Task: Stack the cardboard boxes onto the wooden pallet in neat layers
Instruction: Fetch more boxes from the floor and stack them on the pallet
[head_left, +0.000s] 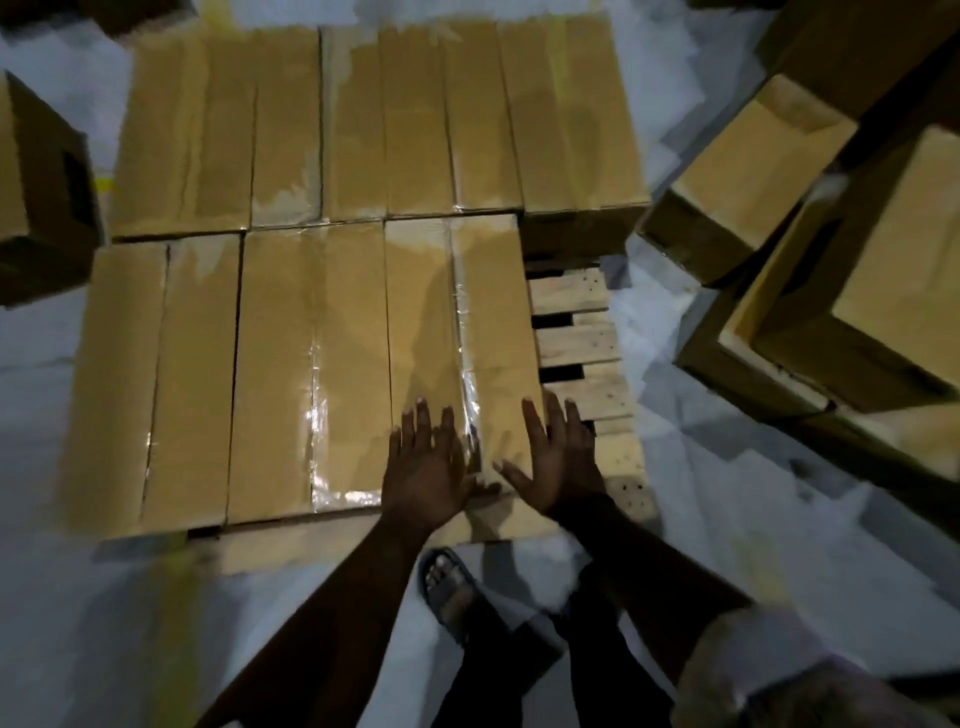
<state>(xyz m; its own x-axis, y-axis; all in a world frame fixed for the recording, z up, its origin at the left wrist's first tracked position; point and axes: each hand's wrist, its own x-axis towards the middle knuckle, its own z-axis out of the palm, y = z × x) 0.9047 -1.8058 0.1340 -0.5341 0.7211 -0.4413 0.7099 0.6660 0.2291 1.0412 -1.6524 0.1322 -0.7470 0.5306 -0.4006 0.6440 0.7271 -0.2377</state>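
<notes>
Down on the wooden pallet (574, 340), plain brown cardboard boxes (208, 130) lie in one flat layer of two rows, their long rectangular tops set edge to edge with only thin dark seams between them. Glossy clear tape (470, 364) runs down the middle of the lids and catches the light. The near right box (431, 312) ends short of the pallet's right side, so a strip of pale, rough slats with dark gaps shows beside it, below the far row's last box. A narrow lip of wood also shows along the near edge.

Both hands rest on the near end of that box with fingers straight and spread, gripping nothing. The left hand (426, 467) lies palm down just left of the tape. The right hand (558, 467) sits at the box's right edge, its outer fingers reaching past it over the slats.

Pale floor (727, 519) surrounds the pallet. Loose boxes (753, 166) crowd the right side, a lone box (36, 197) stands at the left, and a sandal (449, 592) is planted just in front of the pallet.
</notes>
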